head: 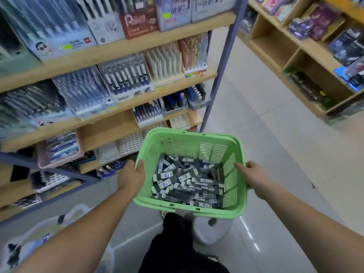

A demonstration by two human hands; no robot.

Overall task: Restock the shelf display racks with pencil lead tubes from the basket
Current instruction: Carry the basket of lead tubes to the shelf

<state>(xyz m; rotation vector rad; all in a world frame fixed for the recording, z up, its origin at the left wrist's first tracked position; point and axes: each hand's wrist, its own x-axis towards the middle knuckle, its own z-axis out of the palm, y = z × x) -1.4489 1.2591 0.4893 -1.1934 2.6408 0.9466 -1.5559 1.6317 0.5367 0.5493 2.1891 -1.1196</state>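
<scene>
Left hand (131, 177) and right hand (254, 175) grip basket (197, 135) rims.

Left arm: bare, enters at 7 o'clock, reaches toward 1 o'clock.
Left grip (131, 178): thumb hooked over basket (194, 148) rim, 9 o'clock side.
Right arm: bare, enters at 4 o'clock.
Right grip (254, 178): clasps rim, 3 o'clock side.

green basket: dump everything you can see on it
The green basket looks like moulded plastic, roughly square, with slotted walls and a thick rim. It is upright and open-topped, beside the shelves. The left hand grips its left rim, the right hand its right rim. A loose heap of pencil lead tubes covers its floor. What lies underneath is hidden.
</scene>
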